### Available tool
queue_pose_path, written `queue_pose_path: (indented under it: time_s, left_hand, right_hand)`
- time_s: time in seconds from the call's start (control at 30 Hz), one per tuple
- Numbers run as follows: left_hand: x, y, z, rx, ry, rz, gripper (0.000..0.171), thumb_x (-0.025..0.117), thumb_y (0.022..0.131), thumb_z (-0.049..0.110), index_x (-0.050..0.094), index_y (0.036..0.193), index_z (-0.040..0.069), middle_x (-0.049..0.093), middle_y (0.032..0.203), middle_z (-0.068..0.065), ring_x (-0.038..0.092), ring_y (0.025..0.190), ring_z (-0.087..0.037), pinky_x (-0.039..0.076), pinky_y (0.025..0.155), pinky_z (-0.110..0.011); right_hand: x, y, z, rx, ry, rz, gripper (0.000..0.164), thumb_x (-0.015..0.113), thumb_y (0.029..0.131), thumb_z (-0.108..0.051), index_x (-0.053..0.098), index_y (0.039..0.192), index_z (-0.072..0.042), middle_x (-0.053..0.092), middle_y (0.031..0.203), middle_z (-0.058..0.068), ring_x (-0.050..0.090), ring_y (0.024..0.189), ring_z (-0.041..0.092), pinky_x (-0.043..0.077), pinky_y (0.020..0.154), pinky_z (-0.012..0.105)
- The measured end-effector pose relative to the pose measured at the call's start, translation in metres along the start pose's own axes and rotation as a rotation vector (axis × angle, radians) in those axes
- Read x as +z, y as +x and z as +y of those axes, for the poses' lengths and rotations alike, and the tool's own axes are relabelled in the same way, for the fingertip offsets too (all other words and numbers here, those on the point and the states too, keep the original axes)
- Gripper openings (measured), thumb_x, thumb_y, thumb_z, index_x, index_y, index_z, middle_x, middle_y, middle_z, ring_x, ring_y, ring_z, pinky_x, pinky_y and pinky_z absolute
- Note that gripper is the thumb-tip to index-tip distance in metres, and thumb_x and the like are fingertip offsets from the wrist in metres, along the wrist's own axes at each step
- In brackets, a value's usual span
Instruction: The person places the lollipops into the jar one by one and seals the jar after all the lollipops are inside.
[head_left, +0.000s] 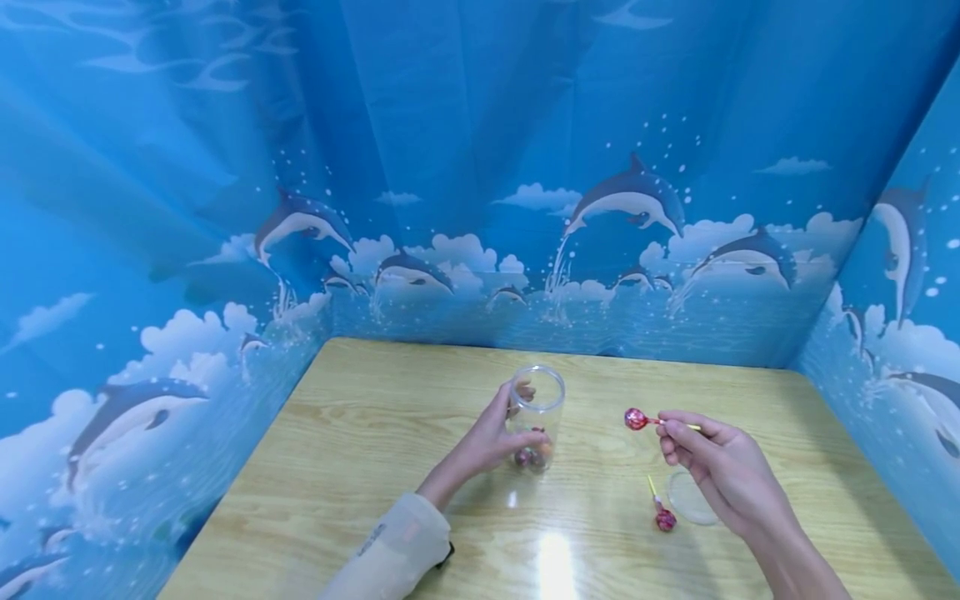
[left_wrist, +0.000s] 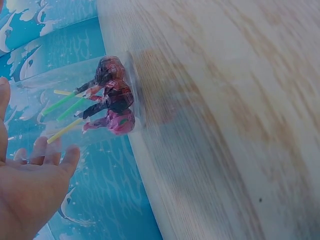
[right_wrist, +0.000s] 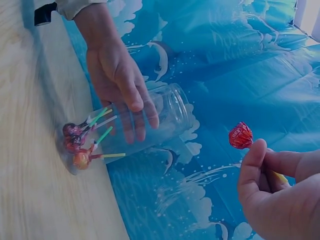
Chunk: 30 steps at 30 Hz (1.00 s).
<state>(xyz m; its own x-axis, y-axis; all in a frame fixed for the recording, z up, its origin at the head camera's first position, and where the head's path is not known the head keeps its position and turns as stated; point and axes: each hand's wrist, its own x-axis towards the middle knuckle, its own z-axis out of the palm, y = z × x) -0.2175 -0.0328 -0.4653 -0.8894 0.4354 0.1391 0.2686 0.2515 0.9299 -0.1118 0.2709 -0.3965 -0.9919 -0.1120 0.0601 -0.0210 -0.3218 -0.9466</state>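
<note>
A clear plastic jar [head_left: 538,417] stands upright and uncapped on the table. Several wrapped lollipops [left_wrist: 115,95] lie heads down at its bottom, with green and yellow sticks pointing up. My left hand [head_left: 491,433] holds the jar's side, thumb in front and fingers behind, seen through the clear wall in the right wrist view. To the right of the jar, my right hand [head_left: 723,467] pinches a red-wrapped lollipop [head_left: 635,418] by its stick, above the table. Its head points toward the jar in the head view.
Another lollipop [head_left: 664,520] with a yellow stick lies on the wooden table [head_left: 360,433], below the right hand's fingers. Beside it is a clear round lid [head_left: 693,498]. Blue dolphin-print sheeting [head_left: 450,167] walls the back and sides.
</note>
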Motion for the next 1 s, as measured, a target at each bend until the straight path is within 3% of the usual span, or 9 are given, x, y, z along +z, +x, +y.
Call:
queue_pose_path:
  time_s: [0.3, 1.0]
  left_hand:
    - [-0.001, 0.0, 0.0, 0.011, 0.009, -0.002, 0.092, 0.087, 0.084, 0.02, 0.032, 0.156, 0.005, 0.05, 0.151, -0.013, 0.044, 0.142, -0.032, 0.033, 0.121, -0.049]
    - [0.001, -0.001, 0.002, -0.024, 0.004, 0.006, 0.092, 0.088, 0.083, 0.021, 0.033, 0.157, 0.01, 0.049, 0.152, -0.011, 0.043, 0.143, -0.035, 0.033, 0.121, -0.051]
  right_hand:
    - [0.014, 0.016, -0.007, -0.01, 0.029, -0.008, 0.02, 0.058, 0.105, -0.002, 0.077, 0.111, -0.004, 0.073, 0.098, 0.005, 0.066, 0.082, 0.011, 0.059, 0.073, 0.021]
    - [0.046, 0.05, -0.008, 0.05, -0.055, -0.016, 0.017, 0.069, 0.101, -0.013, 0.073, 0.114, -0.004, 0.073, 0.1, 0.004, 0.067, 0.084, 0.011, 0.06, 0.072, 0.021]
